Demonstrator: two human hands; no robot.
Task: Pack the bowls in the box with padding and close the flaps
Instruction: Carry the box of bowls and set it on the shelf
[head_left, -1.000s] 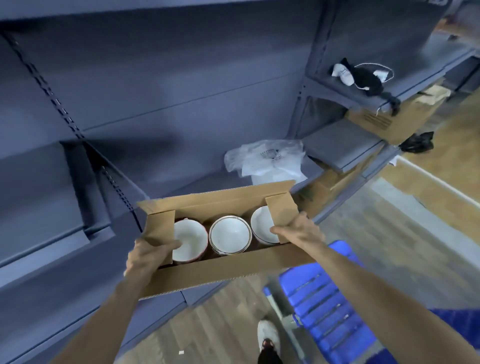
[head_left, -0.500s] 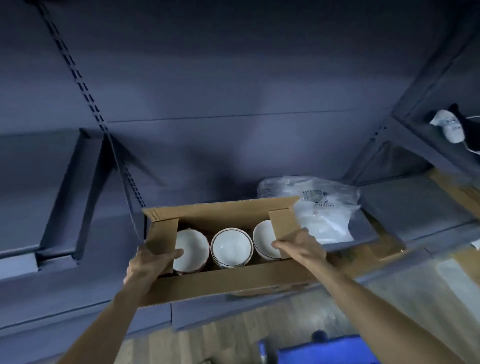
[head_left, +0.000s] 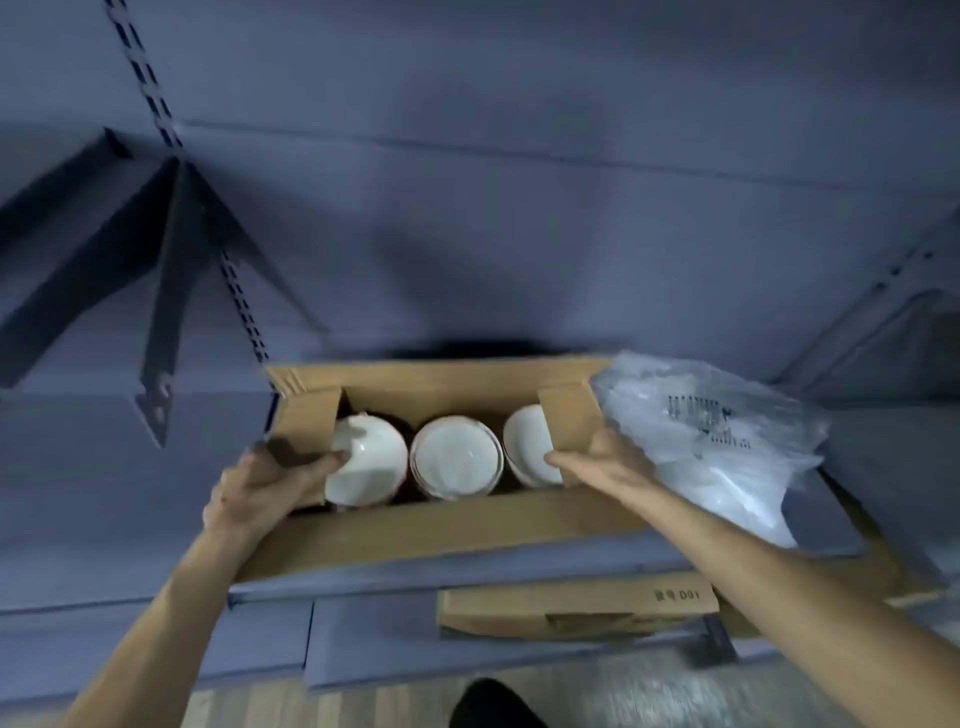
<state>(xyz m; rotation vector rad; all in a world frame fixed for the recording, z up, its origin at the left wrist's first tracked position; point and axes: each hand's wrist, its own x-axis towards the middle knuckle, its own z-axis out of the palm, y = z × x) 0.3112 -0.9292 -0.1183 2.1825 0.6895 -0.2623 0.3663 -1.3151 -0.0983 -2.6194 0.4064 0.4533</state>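
right bowl (head_left: 527, 447) half under flap (head_left: 569, 418)

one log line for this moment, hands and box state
left hand: grips left end flap | right hand: holds right end flap | box: open, three bowls in row | plastic bag: right of box

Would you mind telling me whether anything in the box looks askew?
Yes: the left bowl is tipped on its side against the left end flap, while the middle bowl faces up in the box.

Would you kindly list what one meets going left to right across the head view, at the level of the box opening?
left hand → left bowl → middle bowl → right bowl → right hand → plastic bag
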